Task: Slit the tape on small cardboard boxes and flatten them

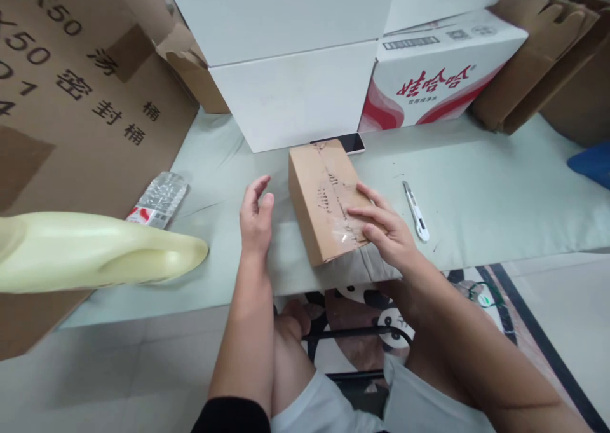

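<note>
A brown cardboard box rests on the pale green cloth in front of me, its taped seam facing up and scuffed along the middle. My right hand lies on the right side of its top, fingers spread over the tape. To the left of the box, my left hand is raised and apart from it, thumb and fingers separated with nothing between them. A white utility knife with its blade showing lies on the cloth, right of my right hand. Behind the box, a phone is partly hidden.
White cartons stand along the back, one with red print. A big brown carton blocks the left, near a plastic bottle and a pale yellow object. Folded cardboard leans at the right. The table's front edge is close to me.
</note>
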Demonstrator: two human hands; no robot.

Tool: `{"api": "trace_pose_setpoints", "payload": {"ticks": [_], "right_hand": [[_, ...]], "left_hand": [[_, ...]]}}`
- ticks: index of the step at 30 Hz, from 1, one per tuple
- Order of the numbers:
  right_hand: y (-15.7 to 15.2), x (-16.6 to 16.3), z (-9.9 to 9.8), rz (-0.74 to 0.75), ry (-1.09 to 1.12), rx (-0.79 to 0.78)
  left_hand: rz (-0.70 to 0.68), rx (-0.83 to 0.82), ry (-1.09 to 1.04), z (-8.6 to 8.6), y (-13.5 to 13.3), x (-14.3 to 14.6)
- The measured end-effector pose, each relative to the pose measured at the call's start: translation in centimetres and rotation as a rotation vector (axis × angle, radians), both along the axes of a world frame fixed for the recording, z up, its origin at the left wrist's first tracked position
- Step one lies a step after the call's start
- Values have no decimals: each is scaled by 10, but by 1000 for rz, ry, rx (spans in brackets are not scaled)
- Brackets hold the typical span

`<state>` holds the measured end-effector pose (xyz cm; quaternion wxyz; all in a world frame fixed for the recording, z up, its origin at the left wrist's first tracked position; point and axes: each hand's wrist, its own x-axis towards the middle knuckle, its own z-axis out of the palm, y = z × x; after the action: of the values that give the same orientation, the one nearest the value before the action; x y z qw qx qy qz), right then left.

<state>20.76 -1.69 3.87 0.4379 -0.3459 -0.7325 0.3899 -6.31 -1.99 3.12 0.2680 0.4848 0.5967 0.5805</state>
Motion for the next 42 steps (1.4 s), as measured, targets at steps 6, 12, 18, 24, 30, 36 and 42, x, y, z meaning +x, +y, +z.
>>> {"api": "trace_pose_setpoints", "payload": {"ticks": [6, 12, 18, 24, 30, 36, 42], "right_hand": [[-3, -8, 1, 126, -36, -8], [20, 49, -16, -717, -529, -126], [28, 85, -26, -642, -1060, -353], [16, 75, -12, -590, -323, -451], [-10, 52, 29, -303, 421, -217], [-41, 17, 67, -131, 465, -40], [-60, -2, 71, -135, 181, -73]], "left_hand": [[-246, 269, 346, 9, -1, 15], [-226, 247, 421, 1, -1, 9], [-229, 261, 499, 2, 1, 12], [-214, 295, 477, 0, 5, 17], [-195, 285, 469, 0, 5, 21], [-179, 288, 490, -4, 6, 21], [-182, 302, 514, -5, 7, 19]]}}
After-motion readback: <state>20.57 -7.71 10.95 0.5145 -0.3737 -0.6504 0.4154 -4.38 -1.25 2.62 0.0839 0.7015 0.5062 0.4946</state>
